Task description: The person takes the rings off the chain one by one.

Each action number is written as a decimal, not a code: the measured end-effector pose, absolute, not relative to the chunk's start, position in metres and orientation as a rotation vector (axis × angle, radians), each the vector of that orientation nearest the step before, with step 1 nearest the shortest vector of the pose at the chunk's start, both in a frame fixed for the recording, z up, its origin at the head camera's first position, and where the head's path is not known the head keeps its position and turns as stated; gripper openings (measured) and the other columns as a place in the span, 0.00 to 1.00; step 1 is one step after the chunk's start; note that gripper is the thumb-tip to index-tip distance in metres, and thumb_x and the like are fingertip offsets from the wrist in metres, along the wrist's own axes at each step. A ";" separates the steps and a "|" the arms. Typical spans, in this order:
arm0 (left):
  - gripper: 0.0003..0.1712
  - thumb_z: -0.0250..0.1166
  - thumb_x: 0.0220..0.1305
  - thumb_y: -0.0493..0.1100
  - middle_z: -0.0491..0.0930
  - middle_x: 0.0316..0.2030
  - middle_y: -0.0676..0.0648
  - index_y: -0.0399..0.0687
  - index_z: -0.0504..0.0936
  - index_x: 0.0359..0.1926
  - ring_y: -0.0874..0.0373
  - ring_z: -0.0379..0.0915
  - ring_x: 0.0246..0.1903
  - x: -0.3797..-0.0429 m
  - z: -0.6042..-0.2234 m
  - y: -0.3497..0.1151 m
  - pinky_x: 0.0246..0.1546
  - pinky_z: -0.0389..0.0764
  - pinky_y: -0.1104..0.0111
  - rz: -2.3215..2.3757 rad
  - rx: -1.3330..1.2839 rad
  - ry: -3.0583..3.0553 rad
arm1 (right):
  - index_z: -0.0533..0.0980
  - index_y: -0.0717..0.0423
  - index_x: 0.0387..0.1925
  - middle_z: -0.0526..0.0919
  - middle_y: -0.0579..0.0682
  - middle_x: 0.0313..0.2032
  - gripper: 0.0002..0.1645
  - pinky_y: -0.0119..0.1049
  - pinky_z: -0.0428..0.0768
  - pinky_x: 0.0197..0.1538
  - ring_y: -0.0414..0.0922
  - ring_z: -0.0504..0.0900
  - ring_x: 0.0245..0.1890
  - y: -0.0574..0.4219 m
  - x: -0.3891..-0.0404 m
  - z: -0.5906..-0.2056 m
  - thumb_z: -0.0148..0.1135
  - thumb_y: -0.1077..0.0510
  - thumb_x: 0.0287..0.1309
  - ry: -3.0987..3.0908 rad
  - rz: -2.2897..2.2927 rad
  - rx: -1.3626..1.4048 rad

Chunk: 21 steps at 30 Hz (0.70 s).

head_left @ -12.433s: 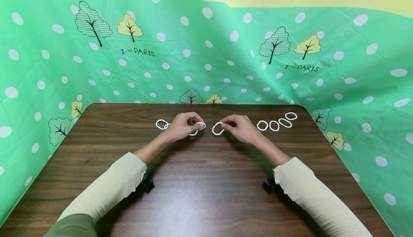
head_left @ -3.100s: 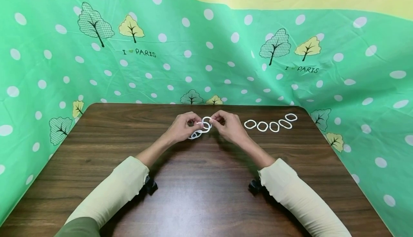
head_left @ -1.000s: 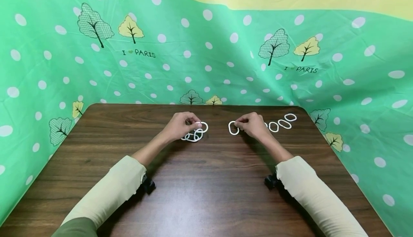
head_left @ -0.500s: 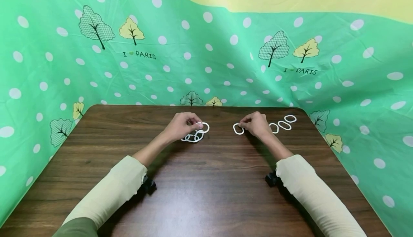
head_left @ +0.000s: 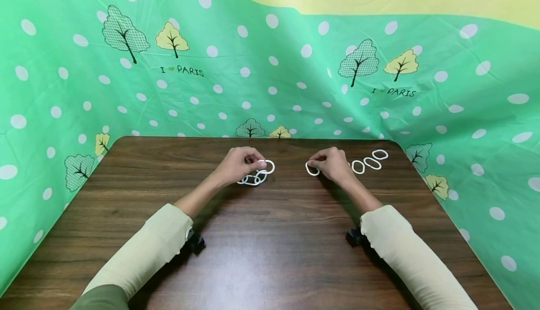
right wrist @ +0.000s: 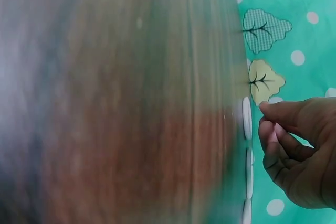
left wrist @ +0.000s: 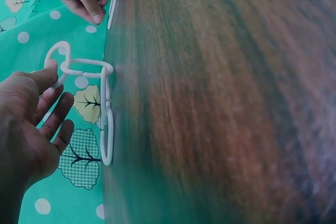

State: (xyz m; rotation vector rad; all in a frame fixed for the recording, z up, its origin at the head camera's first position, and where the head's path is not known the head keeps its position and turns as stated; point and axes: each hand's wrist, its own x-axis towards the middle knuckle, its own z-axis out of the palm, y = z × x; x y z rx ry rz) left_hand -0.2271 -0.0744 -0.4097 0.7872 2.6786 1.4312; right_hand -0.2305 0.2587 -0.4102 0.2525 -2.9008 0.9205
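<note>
My left hand [head_left: 238, 164] pinches the end link of a short chain of white plastic links [left wrist: 86, 68] between thumb and fingers. In the left wrist view the other links hang from it down to the tabletop. My right hand [head_left: 331, 163] is at the left end of a row of loose links, its fingertips just over a white oval link [right wrist: 247, 119]. In the right wrist view a narrow gap shows between these fingertips and the link, which lies flat on the table. Part of the row is hidden under the right hand in the head view.
More loose links [head_left: 372, 163] lie in a line toward the right rear corner of the brown wooden table [head_left: 270, 235]. A green dotted cloth [head_left: 270, 66] hangs behind the table and along its sides. Black wrist-worn devices [head_left: 195, 243] sit below the sleeves.
The right hand has moved right from the chain with a link, set it at the row's left end and let go. The left hand keeps its hold on the chain.
</note>
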 end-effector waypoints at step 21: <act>0.06 0.78 0.75 0.43 0.89 0.34 0.48 0.44 0.93 0.44 0.58 0.81 0.36 -0.229 -0.410 -0.072 0.42 0.81 0.68 1.492 0.755 2.650 | 0.95 0.53 0.45 0.96 0.53 0.37 0.08 0.36 0.81 0.34 0.50 0.90 0.31 0.210 -0.210 -0.400 0.79 0.54 0.72 -2.864 1.153 0.388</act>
